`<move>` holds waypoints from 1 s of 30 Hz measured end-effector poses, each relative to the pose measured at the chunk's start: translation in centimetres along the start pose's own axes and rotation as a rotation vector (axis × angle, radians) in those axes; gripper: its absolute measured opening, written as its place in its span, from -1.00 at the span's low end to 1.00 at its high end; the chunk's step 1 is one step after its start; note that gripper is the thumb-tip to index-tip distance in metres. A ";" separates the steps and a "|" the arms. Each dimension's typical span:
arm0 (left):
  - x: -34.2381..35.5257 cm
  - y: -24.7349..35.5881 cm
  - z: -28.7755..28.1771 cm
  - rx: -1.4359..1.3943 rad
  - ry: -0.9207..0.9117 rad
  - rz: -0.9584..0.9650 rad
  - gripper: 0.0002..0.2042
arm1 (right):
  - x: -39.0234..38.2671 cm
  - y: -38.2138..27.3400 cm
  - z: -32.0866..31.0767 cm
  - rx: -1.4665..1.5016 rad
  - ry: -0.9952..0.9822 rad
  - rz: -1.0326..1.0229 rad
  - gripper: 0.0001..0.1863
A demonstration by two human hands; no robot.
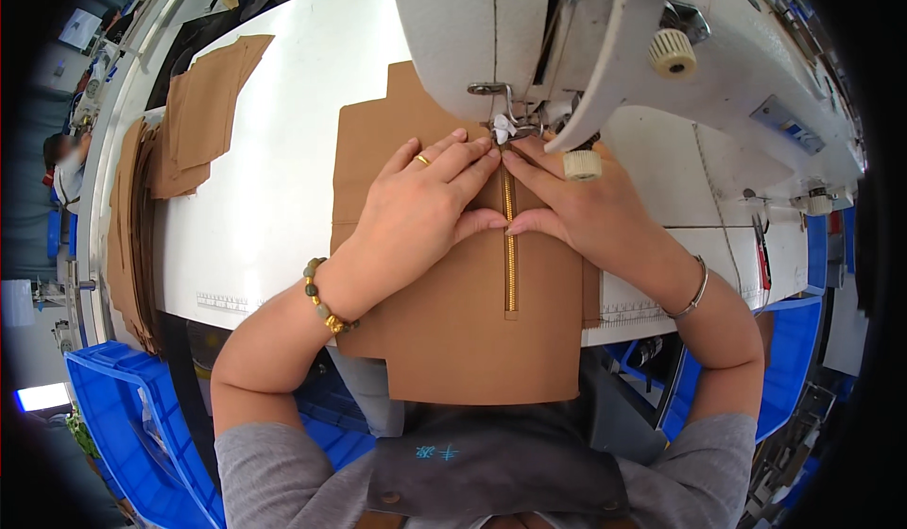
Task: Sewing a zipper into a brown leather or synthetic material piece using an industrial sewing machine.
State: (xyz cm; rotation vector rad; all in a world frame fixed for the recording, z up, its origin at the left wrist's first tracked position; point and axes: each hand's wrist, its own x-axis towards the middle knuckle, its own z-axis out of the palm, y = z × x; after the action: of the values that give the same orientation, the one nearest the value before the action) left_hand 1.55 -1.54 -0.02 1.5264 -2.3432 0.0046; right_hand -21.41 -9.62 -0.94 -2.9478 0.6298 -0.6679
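Observation:
A large brown panel (444, 312), leather or fabric, lies on the white sewing table with its near edge hanging over the front. A gold-toothed zipper (511, 264) runs down a slot in its middle. My left hand (416, 198) rests palm down on the panel, left of the zipper, fingers stretched toward the presser foot. On the other side my right hand (576, 194) lies flat, partly behind the machine's curved guard. Both thumbs meet across the zipper. The sewing machine's presser foot (504, 129) stands at the fingertips; the needle point is hidden.
Brown cut pieces (203, 113) lie at the back left beside a thick stack (132, 231). Red-handled snips (762, 250) rest at the table's right. Blue bins (132, 416) stand below. The white machine head (718, 66) overhangs the back right. A person sits far left.

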 end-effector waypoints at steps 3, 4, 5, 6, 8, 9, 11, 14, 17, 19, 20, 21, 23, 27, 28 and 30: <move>0.0 -0.1 0.1 0.001 -0.037 -0.008 -0.39 | 0.0 0.2 0.4 -0.001 0.048 -0.025 -0.30; 0.0 -0.1 0.2 0.006 -0.028 -0.004 -0.39 | 0.1 0.2 0.6 -0.006 0.060 -0.019 -0.29; 0.0 -0.2 0.2 0.011 -0.026 -0.008 -0.39 | 0.1 0.2 0.7 -0.012 0.071 -0.014 -0.29; 0.1 -0.2 0.2 0.010 -0.025 -0.014 -0.39 | 0.1 0.3 0.7 -0.011 0.072 -0.012 -0.29; 0.1 -0.2 0.2 0.013 -0.004 -0.008 -0.39 | 0.2 0.4 0.6 -0.002 0.043 -0.004 -0.28; 0.1 -0.1 0.2 0.008 0.013 -0.007 -0.38 | 0.2 0.4 0.5 -0.002 0.042 -0.004 -0.28; 0.1 -0.1 0.2 0.000 0.015 -0.007 -0.38 | 0.3 0.5 0.3 -0.102 0.109 -0.082 -0.31; -0.1 -0.2 0.4 -0.017 0.022 -0.008 -0.39 | 0.1 0.4 -0.1 -0.099 0.155 -0.004 -0.40; -0.3 -0.2 0.6 -0.005 0.044 -0.003 -0.39 | 0.5 0.4 -0.3 -0.158 0.016 0.059 -0.51; -0.6 0.2 0.2 0.021 0.060 0.013 -0.39 | 0.6 0.2 -0.7 -0.169 0.015 0.060 -0.56; -1.2 0.8 -0.3 0.055 0.036 0.011 -0.37 | 0.7 0.0 -1.0 -0.178 -0.010 0.066 -0.61; -1.8 1.5 -0.7 0.086 -0.021 -0.009 -0.35 | 0.5 -0.3 -1.4 -0.175 0.011 0.053 -0.61; -4.5 4.3 -2.0 -0.040 -0.072 -0.011 -0.24 | -0.5 -1.1 -2.9 -0.081 0.100 0.027 -0.68; -8.9 10.0 -2.7 -0.115 -0.263 0.025 -0.15 | -4.3 -2.8 -6.0 0.132 0.045 0.131 -0.75; -9.1 10.4 -2.1 0.059 -0.225 0.074 -0.21 | -5.2 -3.2 -6.2 0.226 0.050 0.173 -0.81; -9.1 10.2 -1.9 0.094 -0.165 0.097 -0.37 | -6.9 -3.8 -6.4 0.320 0.046 0.216 -0.84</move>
State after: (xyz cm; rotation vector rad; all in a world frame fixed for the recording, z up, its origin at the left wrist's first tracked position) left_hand -3.70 11.17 0.99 1.5059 -2.5788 0.0128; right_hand -28.38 -3.11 2.62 -2.5345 0.7526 -0.7375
